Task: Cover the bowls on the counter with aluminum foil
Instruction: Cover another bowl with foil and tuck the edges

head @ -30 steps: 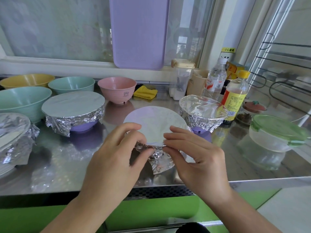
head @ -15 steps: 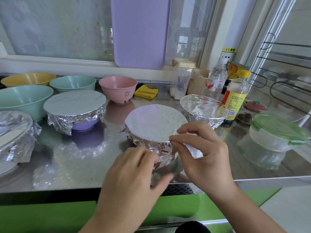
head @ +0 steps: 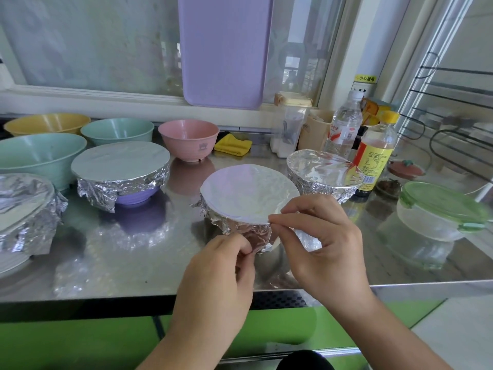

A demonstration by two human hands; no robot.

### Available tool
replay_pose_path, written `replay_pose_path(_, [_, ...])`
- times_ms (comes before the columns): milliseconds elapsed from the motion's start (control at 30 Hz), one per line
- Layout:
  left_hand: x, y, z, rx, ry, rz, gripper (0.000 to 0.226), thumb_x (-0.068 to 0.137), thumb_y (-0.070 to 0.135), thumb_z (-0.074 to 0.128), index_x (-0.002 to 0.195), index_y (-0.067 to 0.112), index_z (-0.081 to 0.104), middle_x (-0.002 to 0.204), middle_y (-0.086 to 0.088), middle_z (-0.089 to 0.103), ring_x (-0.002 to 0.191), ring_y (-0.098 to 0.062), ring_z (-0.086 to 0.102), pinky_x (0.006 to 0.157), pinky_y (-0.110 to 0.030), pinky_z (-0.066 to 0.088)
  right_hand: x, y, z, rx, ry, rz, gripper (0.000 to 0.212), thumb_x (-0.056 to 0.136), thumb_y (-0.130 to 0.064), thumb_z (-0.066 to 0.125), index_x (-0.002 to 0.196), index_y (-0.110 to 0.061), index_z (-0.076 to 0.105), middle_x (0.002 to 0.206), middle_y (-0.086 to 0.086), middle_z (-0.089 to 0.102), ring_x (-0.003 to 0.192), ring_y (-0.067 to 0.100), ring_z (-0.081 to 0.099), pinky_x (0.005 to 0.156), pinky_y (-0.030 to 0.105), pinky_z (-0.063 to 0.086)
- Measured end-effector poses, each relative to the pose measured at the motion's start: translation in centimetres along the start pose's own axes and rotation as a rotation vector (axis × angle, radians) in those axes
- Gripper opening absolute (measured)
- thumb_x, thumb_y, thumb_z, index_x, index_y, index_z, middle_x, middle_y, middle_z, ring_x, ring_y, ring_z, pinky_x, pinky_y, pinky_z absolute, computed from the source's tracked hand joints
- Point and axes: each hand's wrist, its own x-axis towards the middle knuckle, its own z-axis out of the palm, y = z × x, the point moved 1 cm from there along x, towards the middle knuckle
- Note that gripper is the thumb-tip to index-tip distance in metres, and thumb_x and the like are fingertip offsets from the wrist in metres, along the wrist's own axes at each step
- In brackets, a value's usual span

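Note:
A foil-covered bowl (head: 248, 194) stands near the front middle of the steel counter (head: 138, 265). My left hand (head: 224, 273) pinches the crumpled foil skirt at the bowl's near side. My right hand (head: 320, 236) pinches the foil at the near right rim. Three more bowls wear foil: a purple one (head: 121, 166) at left, one (head: 324, 172) behind right, and one (head: 24, 209) at the far left edge. Bare bowls stand at the back: pink (head: 189, 138), small green (head: 117, 130), large green (head: 40, 156), yellow (head: 48, 123).
A lidded clear container (head: 440, 212) sits at right. A yellow-capped bottle (head: 376, 153), a water bottle (head: 345, 126), jars and a yellow cloth (head: 233, 145) line the back. A purple board (head: 225, 49) leans on the window. A wire rack (head: 453, 124) stands far right.
My left hand dropped from the bowl's rim to the foil skirt at its near side. My right hand shifted right along the rim. The view has moved closer.

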Motion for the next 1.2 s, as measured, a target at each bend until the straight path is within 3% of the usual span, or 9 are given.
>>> replay_pose_path(67, [0.2,0.2,-0.2,-0.095,-0.002,-0.068,0.022,0.087,0.016,0.079,0.08,0.032,0.065,0.073,0.013,0.062,0.063,-0.009,0.062,0.058,-0.02,0.046,0.0,0.0,0.0,0.001,0.001,0.003,0.009,0.089,-0.013,0.081,0.095,-0.02,0.085,0.101,-0.007,0.069,0.099,0.021,0.066,0.081,0.035,0.052])
replay_pose_path(167, [0.3,0.6,-0.6,-0.158,-0.029,-0.131,0.024,0.089,0.013,0.078,0.077,0.03,0.066,0.064,0.011,0.064,0.057,-0.011,0.062,0.055,-0.017,0.043,0.0,-0.1,0.0,-0.002,-0.002,0.0,0.009,0.089,-0.012,0.082,0.094,-0.019,0.085,0.1,-0.007,0.07,0.098,0.021,0.066,0.08,0.034,0.052])
replay_pose_path(333, [0.5,0.2,-0.6,-0.323,-0.094,-0.332,0.024,0.09,0.008,0.073,0.081,0.029,0.066,0.073,0.008,0.074,0.063,-0.014,0.072,0.068,-0.036,0.058,0.0,-0.2,-0.1,-0.003,-0.006,0.004,0.01,0.089,-0.012,0.082,0.094,-0.019,0.085,0.099,-0.007,0.07,0.096,0.021,0.066,0.08,0.033,0.051])
replay_pose_path(467, [0.8,0.5,-0.9,-0.598,-0.08,-0.594,0.017,0.09,0.009,0.072,0.099,0.021,0.065,0.082,0.007,0.077,0.072,-0.025,0.078,0.076,-0.052,0.063,0.1,-0.2,-0.1,-0.001,-0.011,0.006,0.012,0.088,-0.009,0.084,0.094,-0.019,0.085,0.099,-0.007,0.07,0.096,0.02,0.066,0.082,0.033,0.051])
replay_pose_path(567, [1.1,0.8,-1.4,-0.602,-0.104,-0.605,0.027,0.087,0.015,0.079,0.108,0.02,0.061,0.084,0.01,0.078,0.071,-0.025,0.078,0.075,-0.05,0.064,0.2,-0.3,-0.1,-0.004,-0.007,0.011,0.016,0.086,-0.005,0.086,0.094,-0.019,0.085,0.099,-0.007,0.071,0.096,0.02,0.067,0.082,0.034,0.051])
replay_pose_path(733, [1.8,0.9,-1.9,-0.688,-0.212,-0.672,0.029,0.085,0.005,0.081,0.108,0.007,0.064,0.079,-0.008,0.077,0.052,-0.023,0.064,0.056,-0.036,0.059,0.3,-0.5,0.0,0.001,-0.007,0.021,0.017,0.085,-0.004,0.087,0.093,-0.019,0.085,0.099,-0.008,0.071,0.097,0.019,0.067,0.082,0.034,0.052])
replay_pose_path(933, [2.0,0.5,-1.9,-0.764,-0.277,-0.678,0.006,0.088,0.008,0.08,0.09,0.014,0.08,0.069,-0.013,0.068,0.054,-0.026,0.06,0.052,-0.034,0.054,0.4,-0.6,-0.1,-0.003,-0.012,0.02,0.017,0.084,-0.004,0.086,0.093,-0.019,0.085,0.098,-0.009,0.071,0.097,0.018,0.068,0.081,0.033,0.053])
replay_pose_path(1067, [2.2,1.0,-2.6,-0.932,-0.362,-0.815,0.002,0.093,0.002,0.072,0.093,0.0,0.073,0.057,-0.012,0.056,0.053,-0.028,0.068,0.045,-0.03,0.054,0.4,-0.5,-0.1,-0.005,-0.009,0.016,0.018,0.084,-0.002,0.087,0.093,-0.019,0.085,0.098,-0.009,0.071,0.097,0.018,0.068,0.082,0.034,0.053])
replay_pose_path(1200, [2.6,1.4,-3.0,-1.044,-0.452,-0.89,0.009,0.098,0.001,0.064,0.098,-0.005,0.07,0.081,-0.022,0.076,0.072,-0.034,0.078,0.05,-0.031,0.061,0.4,-0.5,0.0,-0.009,-0.005,0.009,0.017,0.084,-0.004,0.087,0.093,-0.018,0.085,0.099,-0.009,0.071,0.097,0.018,0.068,0.082,0.035,0.053])
